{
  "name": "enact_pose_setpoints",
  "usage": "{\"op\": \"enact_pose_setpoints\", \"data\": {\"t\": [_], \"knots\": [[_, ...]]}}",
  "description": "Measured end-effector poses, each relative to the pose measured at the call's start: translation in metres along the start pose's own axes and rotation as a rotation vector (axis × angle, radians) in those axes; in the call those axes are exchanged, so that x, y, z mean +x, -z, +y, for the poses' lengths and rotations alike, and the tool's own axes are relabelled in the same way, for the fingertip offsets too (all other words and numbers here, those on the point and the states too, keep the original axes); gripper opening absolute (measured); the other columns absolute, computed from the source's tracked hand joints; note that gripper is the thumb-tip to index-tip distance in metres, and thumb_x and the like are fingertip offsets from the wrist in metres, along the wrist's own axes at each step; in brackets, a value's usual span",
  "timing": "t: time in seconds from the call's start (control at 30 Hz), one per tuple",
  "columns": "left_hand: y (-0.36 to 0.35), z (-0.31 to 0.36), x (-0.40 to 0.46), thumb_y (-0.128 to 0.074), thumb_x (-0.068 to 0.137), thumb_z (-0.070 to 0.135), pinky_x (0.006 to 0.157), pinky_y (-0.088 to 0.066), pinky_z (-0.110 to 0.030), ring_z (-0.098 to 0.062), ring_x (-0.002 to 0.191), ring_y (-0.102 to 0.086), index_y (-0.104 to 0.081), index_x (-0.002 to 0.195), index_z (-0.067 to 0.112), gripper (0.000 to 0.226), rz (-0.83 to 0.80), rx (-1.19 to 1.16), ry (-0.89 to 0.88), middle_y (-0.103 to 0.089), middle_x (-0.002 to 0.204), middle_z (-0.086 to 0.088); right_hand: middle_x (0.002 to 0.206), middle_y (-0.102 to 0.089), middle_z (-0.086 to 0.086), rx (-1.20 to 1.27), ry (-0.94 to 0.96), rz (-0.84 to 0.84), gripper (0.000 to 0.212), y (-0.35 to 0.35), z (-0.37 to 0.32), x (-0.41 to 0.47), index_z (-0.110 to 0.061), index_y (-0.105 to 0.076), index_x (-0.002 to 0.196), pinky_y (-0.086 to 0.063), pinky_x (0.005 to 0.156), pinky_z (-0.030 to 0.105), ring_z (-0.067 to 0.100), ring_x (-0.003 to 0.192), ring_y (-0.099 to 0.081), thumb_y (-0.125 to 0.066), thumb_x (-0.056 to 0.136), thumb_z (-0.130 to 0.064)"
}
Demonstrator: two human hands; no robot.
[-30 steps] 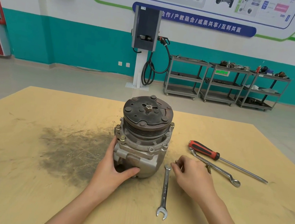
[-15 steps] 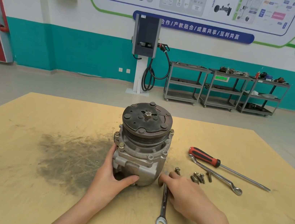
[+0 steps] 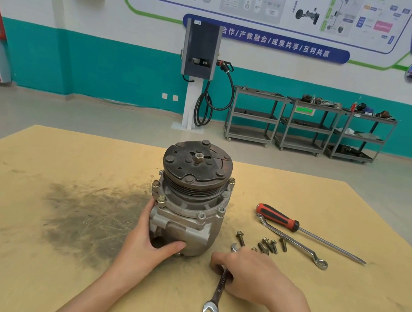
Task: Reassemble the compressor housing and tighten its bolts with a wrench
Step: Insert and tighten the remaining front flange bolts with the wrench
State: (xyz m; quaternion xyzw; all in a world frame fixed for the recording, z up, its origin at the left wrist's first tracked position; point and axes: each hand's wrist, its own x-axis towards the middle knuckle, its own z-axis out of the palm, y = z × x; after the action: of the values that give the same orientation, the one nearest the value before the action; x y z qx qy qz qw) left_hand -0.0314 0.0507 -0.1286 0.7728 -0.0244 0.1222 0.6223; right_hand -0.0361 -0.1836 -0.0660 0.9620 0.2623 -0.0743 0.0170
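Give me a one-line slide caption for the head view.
Left hand steadies the compressor; right hand takes the wrench beside loose bolts.

Single view only: the camera sits on your head, facing forward and tilted down over the wooden table (image 3: 33, 211). Your left hand (image 3: 144, 247) and right hand (image 3: 254, 276) enter from the bottom edge, close to the lens. The compressor (image 3: 190, 201) stands near frame centre, within arm's reach. Wide-angle lens: the table edges bow, and the far wall with its charging post (image 3: 201, 49) and shelf carts (image 3: 307, 125) fills the upper half, well away from you
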Motion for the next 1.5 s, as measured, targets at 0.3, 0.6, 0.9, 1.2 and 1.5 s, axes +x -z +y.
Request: {"op": "enact_pose_setpoints", "data": {"t": [0.3, 0.6, 0.9, 1.2, 1.5], "knots": [[0.002, 0.002, -0.001, -0.085, 0.055, 0.05, 0.086, -0.037, 0.006, 0.028, 0.115, -0.045, -0.018, 0.158, 0.032, 0.124, -0.03, -0.016, 0.008, -0.051, 0.139, 0.026, 0.072, -0.051, -0.002, -0.022, 0.082, -0.014, 0.015, 0.003, -0.008, 0.001, -0.029, -0.051, 0.086, -0.032, 0.052, 0.028, 0.023, 0.074, -0.052, -0.043, 0.083, -0.017], [0.002, 0.003, -0.002, -0.089, 0.069, 0.03, 0.081, -0.034, 0.009, 0.036, 0.106, -0.042, -0.018, 0.156, 0.033, 0.112, -0.014, 0.011, 0.013, -0.047, 0.131, 0.035, 0.075, -0.05, -0.01, 0.119, -0.259, 0.11, 0.005, 0.022, 0.021, -0.017, -0.033, -0.046, 0.094, -0.033, 0.052, 0.027, 0.013, 0.071, -0.052, -0.044, 0.094, -0.029], [0.003, 0.012, -0.005, -0.082, 0.054, 0.052, 0.09, -0.037, 0.004, 0.021, 0.123, -0.045, -0.021, 0.158, 0.032, 0.122, -0.04, 0.0, 0.012, -0.05, 0.141, 0.027, 0.067, -0.046, -0.005, 0.049, -0.408, -0.17, 0.03, 0.013, 0.002, -0.012, -0.021, -0.04, 0.065, -0.032, 0.049, 0.023, 0.012, 0.06, -0.045, -0.051, 0.088, -0.036], [0.003, 0.013, -0.006, -0.082, 0.054, 0.054, 0.097, -0.036, -0.004, 0.021, 0.119, -0.048, -0.021, 0.158, 0.031, 0.122, -0.039, 0.007, 0.018, -0.053, 0.142, 0.022, 0.083, -0.053, -0.002, 0.289, -0.627, 0.291, 0.029, -0.004, 0.005, 0.004, -0.019, -0.046, 0.084, -0.038, 0.062, 0.031, 0.021, 0.077, -0.05, -0.043, 0.096, -0.045], [0.003, 0.018, -0.006, -0.082, 0.057, 0.05, 0.084, -0.034, 0.009, 0.035, 0.106, -0.044, -0.02, 0.157, 0.03, 0.12, -0.028, 0.028, 0.025, -0.051, 0.136, 0.027, 0.073, -0.044, -0.008, 0.193, -0.577, 0.157, 0.023, -0.002, 0.006, 0.001, -0.021, -0.045, 0.085, -0.033, 0.054, 0.028, 0.019, 0.076, -0.051, -0.05, 0.089, -0.043]]}}
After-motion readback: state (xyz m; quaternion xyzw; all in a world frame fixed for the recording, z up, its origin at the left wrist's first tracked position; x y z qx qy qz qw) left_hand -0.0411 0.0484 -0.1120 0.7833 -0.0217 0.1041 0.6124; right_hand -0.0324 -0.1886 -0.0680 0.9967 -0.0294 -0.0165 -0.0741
